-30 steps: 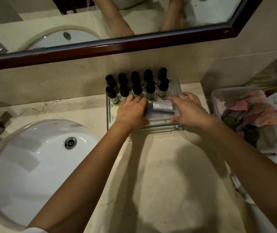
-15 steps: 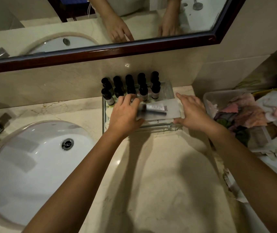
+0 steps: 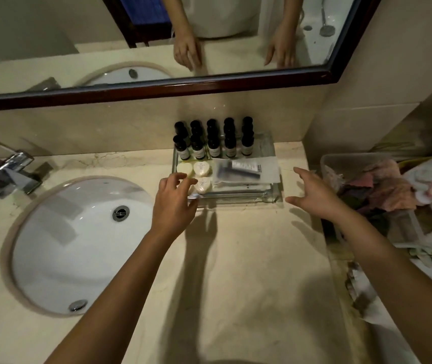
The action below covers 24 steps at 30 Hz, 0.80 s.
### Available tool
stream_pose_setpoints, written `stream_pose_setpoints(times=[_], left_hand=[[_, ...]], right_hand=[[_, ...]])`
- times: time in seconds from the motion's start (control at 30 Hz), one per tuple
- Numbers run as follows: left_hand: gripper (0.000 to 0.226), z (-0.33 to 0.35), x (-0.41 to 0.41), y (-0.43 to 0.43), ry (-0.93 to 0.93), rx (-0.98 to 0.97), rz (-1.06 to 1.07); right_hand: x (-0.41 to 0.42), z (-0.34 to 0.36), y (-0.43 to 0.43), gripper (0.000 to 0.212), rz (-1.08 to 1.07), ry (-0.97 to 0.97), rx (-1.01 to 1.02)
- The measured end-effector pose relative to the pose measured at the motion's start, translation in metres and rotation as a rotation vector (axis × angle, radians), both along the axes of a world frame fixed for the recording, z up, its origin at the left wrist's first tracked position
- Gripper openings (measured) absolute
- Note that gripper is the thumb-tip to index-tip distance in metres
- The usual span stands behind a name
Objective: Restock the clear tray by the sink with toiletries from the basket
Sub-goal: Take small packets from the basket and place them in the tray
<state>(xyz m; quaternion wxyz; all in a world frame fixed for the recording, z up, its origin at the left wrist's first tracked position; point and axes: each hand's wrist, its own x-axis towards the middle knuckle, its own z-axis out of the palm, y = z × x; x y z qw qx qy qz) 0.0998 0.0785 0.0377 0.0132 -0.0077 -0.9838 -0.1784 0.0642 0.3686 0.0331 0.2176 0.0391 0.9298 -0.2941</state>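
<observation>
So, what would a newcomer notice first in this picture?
Rows of dark bottles stand at the back of the clear tray, right of the sink. In front lie round soaps and a white packet. The left hand is at the tray's front left corner, the right hand open beside the basket.

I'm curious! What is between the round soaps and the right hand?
In the head view, a flat white packet with something dark inside lies in the clear tray, between the round soaps and the right hand.
</observation>
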Motion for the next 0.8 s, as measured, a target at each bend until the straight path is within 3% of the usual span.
stream_pose_setpoints(times=[0.13, 0.33, 0.5, 0.8], left_hand=[[0.042, 0.005, 0.010, -0.014, -0.079, -0.042, 0.065], [0.047, 0.006, 0.005, -0.006, -0.187, 0.083, 0.251], [0.069, -0.002, -0.025, 0.020, -0.171, -0.188, 0.025], [0.056, -0.007, -0.052, 0.042, -0.164, -0.305, -0.065]], right_hand=[[-0.003, 0.007, -0.010, 0.078, -0.006, 0.022, -0.057], [-0.010, 0.008, -0.032, 0.062, -0.370, -0.148, -0.425], [-0.015, 0.000, -0.046, 0.043, -0.541, -0.184, -0.553], [-0.020, -0.010, -0.051, 0.035, -0.517, -0.172, -0.574]])
